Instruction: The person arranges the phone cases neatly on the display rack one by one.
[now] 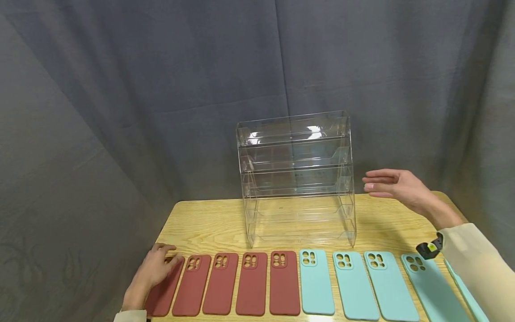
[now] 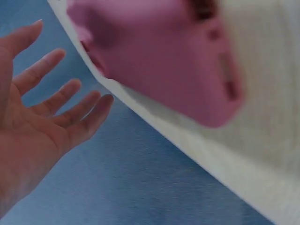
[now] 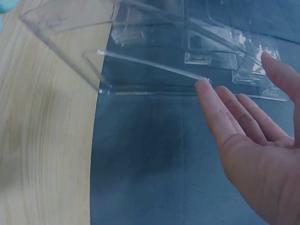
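At the far left, my left hand (image 1: 152, 269) hovers by the leftmost dark red phone case (image 1: 162, 293), overlapping its top in the head view. The left wrist view shows that hand's fingers spread beside the case (image 2: 159, 61), which looks pink there. My right hand (image 1: 402, 190) is raised to the right of a clear tiered display rack (image 1: 297, 169), its fingers extended and holding nothing. From the right wrist, the fingertips (image 3: 205, 89) appear right by the rack's side edge (image 3: 150, 65).
More red cases (image 1: 251, 288) and several mint-green cases (image 1: 318, 286) lie in a row along the front of the wooden table (image 1: 205, 219). A mint case (image 1: 462, 286) at the far right is partly hidden by my sleeve. Grey curtains (image 1: 181, 89) hang behind the table.
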